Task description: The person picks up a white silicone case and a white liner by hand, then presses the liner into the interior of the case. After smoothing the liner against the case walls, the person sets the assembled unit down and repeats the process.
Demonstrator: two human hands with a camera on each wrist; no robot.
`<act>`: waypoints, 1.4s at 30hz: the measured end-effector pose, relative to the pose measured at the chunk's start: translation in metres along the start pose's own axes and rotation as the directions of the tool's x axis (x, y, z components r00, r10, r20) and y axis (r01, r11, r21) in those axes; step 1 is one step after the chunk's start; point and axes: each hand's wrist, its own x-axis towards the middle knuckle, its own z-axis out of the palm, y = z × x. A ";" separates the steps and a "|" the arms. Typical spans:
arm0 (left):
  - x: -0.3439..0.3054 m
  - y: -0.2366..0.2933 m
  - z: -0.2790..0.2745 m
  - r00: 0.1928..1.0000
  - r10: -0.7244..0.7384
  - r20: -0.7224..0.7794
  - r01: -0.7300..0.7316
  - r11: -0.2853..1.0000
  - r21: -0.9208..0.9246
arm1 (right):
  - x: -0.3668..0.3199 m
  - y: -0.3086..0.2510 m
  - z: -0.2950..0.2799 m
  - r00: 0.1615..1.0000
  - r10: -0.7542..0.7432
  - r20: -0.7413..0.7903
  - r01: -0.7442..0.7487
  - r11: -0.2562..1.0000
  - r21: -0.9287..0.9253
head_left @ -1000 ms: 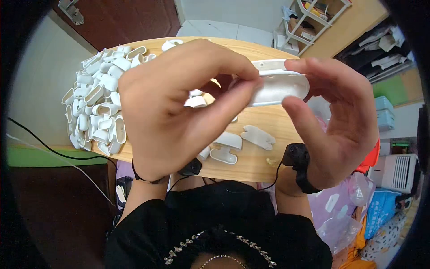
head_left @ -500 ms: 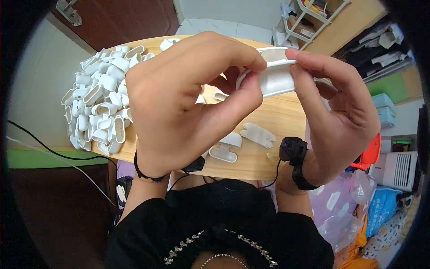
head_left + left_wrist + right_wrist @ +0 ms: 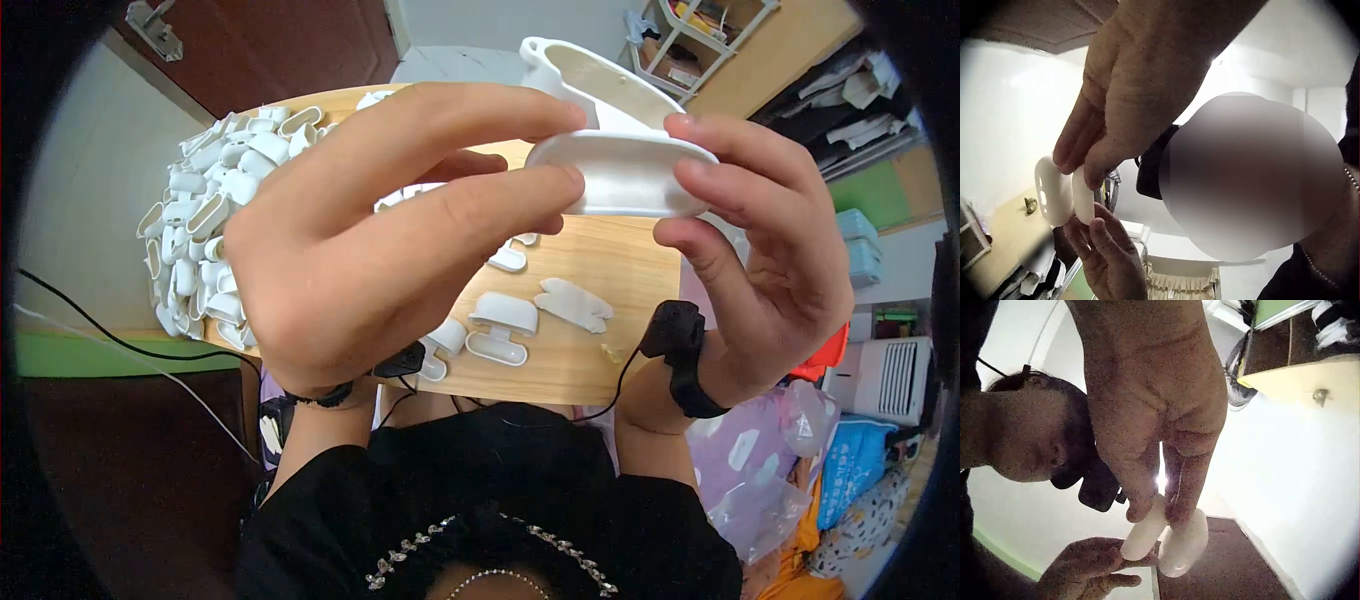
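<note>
A white hinged case cover (image 3: 630, 175) is held up between both hands above the table, its two halves spread apart, with a small loop at the upper left. My left hand (image 3: 400, 220) pinches its left end with thumb and fingers. The right hand (image 3: 765, 215) grips the opposite end by the fingertips, its thumb just below the edge. In the left wrist view the two white halves (image 3: 1054, 190) stand side by side between the hands. The right wrist view shows the halves (image 3: 1184, 544) below the right fingers.
A heap of white covers (image 3: 240, 185) fills the left of the wooden table (image 3: 640, 360). Opened covers (image 3: 497, 347) and a flat white piece (image 3: 573, 305) lie near the front edge. A white shelf rack (image 3: 690, 40) stands beyond the table.
The cover has turned, its other half now rising up behind with the loop in view. The left fingers have straightened, and the right thumb has moved down off the inner surface.
</note>
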 end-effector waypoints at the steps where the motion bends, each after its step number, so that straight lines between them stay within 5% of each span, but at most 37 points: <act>1: 0.001 0.001 -0.001 1.000 0.001 0.016 -0.001 1.000 0.011 | 0.000 0.003 0.002 0.999 -0.048 -0.013 0.048 0.998 -0.029; 7: 0.004 0.004 -0.005 0.992 -0.035 0.121 0.024 0.995 0.093 | 0.001 -0.001 0.005 0.999 -0.025 0.040 0.033 0.977 -0.210; 15: 0.004 -0.003 -0.006 0.973 0.050 0.227 -0.061 0.997 0.042 | -0.002 -0.003 0.003 0.997 -0.080 0.018 0.082 0.980 -0.183; 22: 0.008 0.002 -0.016 0.953 -0.041 0.299 0.054 0.998 -0.035 | -0.004 -0.011 -0.014 0.994 0.001 0.107 0.030 0.959 -0.283; 26: 0.003 0.000 -0.011 0.959 -0.081 0.271 0.106 0.991 -0.078 | -0.034 -0.028 -0.055 0.949 0.313 -0.023 -0.280 0.812 -0.513; 29: 0.007 -0.005 -0.005 0.966 -0.031 0.257 0.054 0.995 -0.082 | -0.043 -0.037 -0.062 0.911 0.385 -0.146 -0.404 0.773 -0.489; 30: 0.009 -0.005 -0.002 0.970 -0.017 0.244 0.040 0.995 -0.092 | -0.041 -0.038 -0.062 0.926 0.374 -0.048 -0.347 0.797 -0.494; 32: 0.009 0.007 0.002 0.955 -0.153 0.256 0.203 0.962 -0.182 | -0.030 -0.040 -0.059 0.931 0.334 0.148 -0.226 0.844 -0.487; 34: 0.006 0.010 0.006 0.913 -0.301 0.276 0.368 0.900 -0.236 | -0.019 -0.041 -0.038 0.947 0.266 0.182 -0.177 0.900 -0.398; 37: 0.001 0.013 0.003 0.759 -0.516 0.397 0.608 0.780 -0.149 | -0.011 -0.031 -0.022 0.951 0.187 0.248 -0.115 0.954 -0.279; 42: -0.005 0.011 0.007 0.763 -0.565 0.315 0.624 0.771 -0.127 | -0.003 -0.013 -0.005 0.954 0.145 0.262 -0.115 0.985 -0.127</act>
